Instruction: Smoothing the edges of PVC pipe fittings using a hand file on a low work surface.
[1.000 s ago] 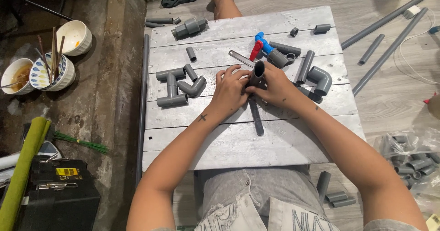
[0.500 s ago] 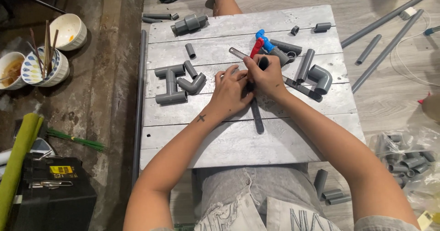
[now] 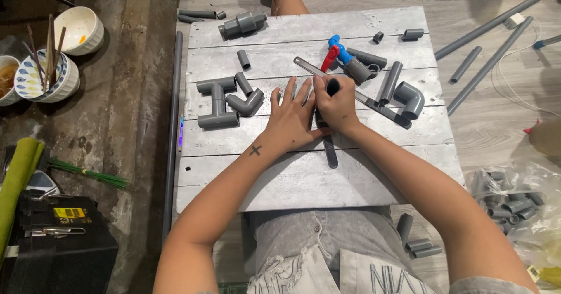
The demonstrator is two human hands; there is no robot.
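Observation:
My right hand (image 3: 334, 104) is closed around a short grey pipe piece (image 3: 332, 85) held upright on the white wooden board (image 3: 304, 177). My left hand (image 3: 290, 117) lies flat beside it with fingers spread, touching the board and the right hand. A long dark flat strip (image 3: 329, 148) runs from under the hands toward me. Just left of my left hand lie a grey elbow fitting (image 3: 245, 102) and joined tee pieces (image 3: 216, 104).
A blue and red valve on grey pipe (image 3: 345, 57), an elbow (image 3: 409, 98) and short pipe bits lie on the board's far side. Long grey pipes (image 3: 491, 43) lie on the floor right, a bag of fittings (image 3: 514, 203) near right, bowls (image 3: 49, 75) left.
My left hand let go of the pipe and flattened on the board with fingers spread. My right hand brought the pipe piece upright and lower against the board.

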